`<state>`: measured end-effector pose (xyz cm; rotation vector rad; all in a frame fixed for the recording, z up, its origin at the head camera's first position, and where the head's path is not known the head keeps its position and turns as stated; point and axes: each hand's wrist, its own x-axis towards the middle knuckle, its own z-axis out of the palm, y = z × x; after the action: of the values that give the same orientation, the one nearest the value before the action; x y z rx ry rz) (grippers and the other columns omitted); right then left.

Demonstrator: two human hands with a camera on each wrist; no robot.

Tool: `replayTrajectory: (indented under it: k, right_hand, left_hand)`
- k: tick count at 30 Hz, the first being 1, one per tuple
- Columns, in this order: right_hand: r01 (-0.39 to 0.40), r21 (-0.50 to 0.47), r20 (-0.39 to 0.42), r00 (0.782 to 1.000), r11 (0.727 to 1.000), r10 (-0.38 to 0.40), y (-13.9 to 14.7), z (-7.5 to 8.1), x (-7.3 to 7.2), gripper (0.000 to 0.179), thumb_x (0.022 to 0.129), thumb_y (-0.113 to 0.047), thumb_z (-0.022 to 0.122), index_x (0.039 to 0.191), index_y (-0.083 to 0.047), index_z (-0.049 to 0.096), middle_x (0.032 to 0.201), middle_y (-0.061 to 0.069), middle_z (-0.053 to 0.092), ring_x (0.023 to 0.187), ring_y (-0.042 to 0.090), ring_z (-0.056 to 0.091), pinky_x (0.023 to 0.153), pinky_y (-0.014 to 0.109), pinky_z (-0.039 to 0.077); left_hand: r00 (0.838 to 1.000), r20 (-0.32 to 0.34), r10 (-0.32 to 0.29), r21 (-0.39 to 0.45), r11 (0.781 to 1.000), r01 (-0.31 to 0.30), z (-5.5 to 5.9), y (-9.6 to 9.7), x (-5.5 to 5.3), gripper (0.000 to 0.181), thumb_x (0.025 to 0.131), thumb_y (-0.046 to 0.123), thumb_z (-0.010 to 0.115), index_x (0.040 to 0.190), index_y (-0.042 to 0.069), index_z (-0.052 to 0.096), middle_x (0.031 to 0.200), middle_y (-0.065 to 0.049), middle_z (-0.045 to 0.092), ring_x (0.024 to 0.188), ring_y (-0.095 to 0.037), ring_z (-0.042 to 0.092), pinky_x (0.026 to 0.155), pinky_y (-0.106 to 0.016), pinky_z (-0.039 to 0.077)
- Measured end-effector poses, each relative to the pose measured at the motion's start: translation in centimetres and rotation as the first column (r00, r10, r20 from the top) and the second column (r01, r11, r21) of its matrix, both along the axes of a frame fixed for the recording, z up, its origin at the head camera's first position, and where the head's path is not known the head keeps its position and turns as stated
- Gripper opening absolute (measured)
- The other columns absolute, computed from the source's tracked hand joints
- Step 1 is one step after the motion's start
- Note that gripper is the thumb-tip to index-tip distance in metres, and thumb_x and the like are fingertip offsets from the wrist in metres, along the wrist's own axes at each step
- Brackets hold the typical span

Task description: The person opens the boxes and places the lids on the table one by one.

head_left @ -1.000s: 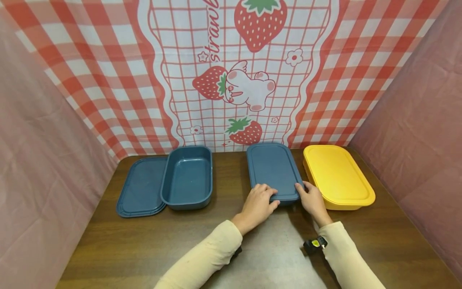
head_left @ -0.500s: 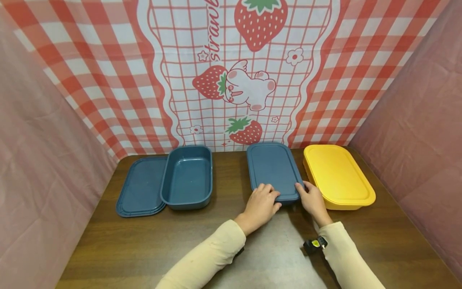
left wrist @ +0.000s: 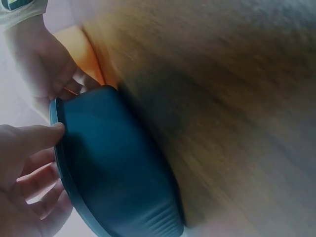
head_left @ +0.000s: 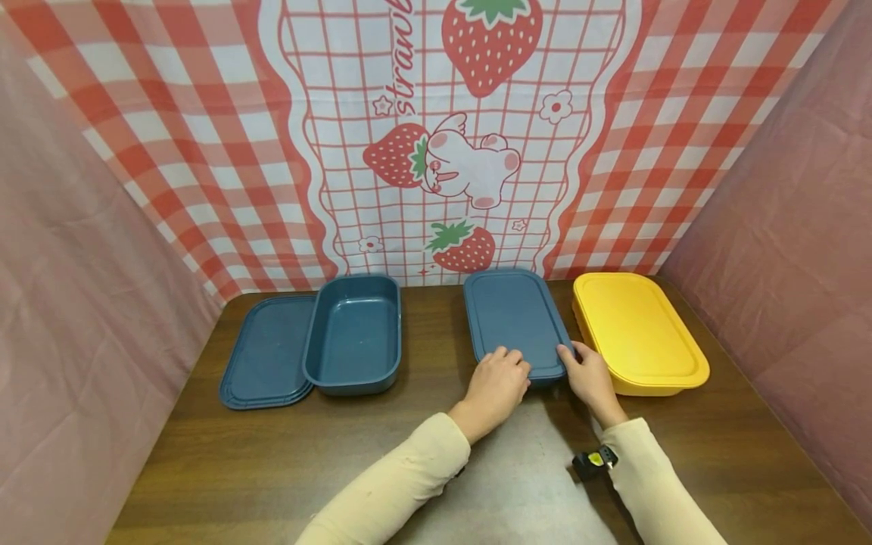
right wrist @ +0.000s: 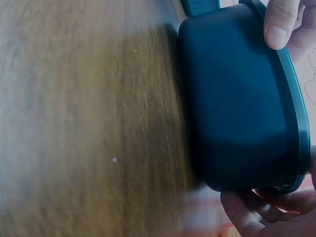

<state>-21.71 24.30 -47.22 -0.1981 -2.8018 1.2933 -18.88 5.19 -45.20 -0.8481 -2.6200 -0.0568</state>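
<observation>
A blue rectangular food container stands on the table right of centre, with its blue lid on top. At the lid's front edge, my left hand pinches the rim: the thumb is against the front of the edge and the fingers lie over the top. My right hand grips the front right corner, thumb on the lid and fingers around the container's side. The container's inside is hidden under the lid.
A yellow lidded container stands close beside my right hand. To the left is a lidless blue container, overlapping a blue lid on the wooden table. A checked strawberry cloth hangs behind.
My left hand has slid slightly right along the lid's front edge, and its thumb has gone from sight in the head view. The right hand holds its place.
</observation>
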Motion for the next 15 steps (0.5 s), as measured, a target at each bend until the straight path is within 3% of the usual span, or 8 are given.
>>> replayTrajectory:
  k: [9, 15]
  right_hand:
    - [0.010, -0.010, -0.006, 1.000, 1.000, -0.010, -0.17, -0.12, 0.01, 0.056, 0.103, -0.030, 0.046, 0.138, 0.013, 0.044, 0.139, 0.035, 0.047, 0.131, 0.047, 0.044, 0.109, 0.056, 0.036]
    - [0.007, -0.012, 0.018, 1.000, 1.000, -0.007, -0.08, 0.12, 0.17, 0.058, 0.103, -0.032, 0.045, 0.140, 0.013, 0.041, 0.141, 0.035, 0.044, 0.133, 0.047, 0.042, 0.110, 0.056, 0.035]
  left_hand:
    - [0.997, 0.054, 0.053, -0.081, 0.995, -0.049, 0.32, 0.69, 0.48, 0.016, 0.094, 0.028, 0.064, 0.107, 0.023, 0.072, 0.102, 0.006, 0.063, 0.092, -0.012, 0.055, 0.070, -0.024, 0.044]
    - [0.999, 0.004, 0.051, -0.116, 0.992, -0.050, 0.46, 1.01, 0.57, 0.016, 0.094, 0.025, 0.062, 0.106, 0.023, 0.072, 0.102, 0.007, 0.064, 0.092, -0.011, 0.056, 0.074, -0.024, 0.048]
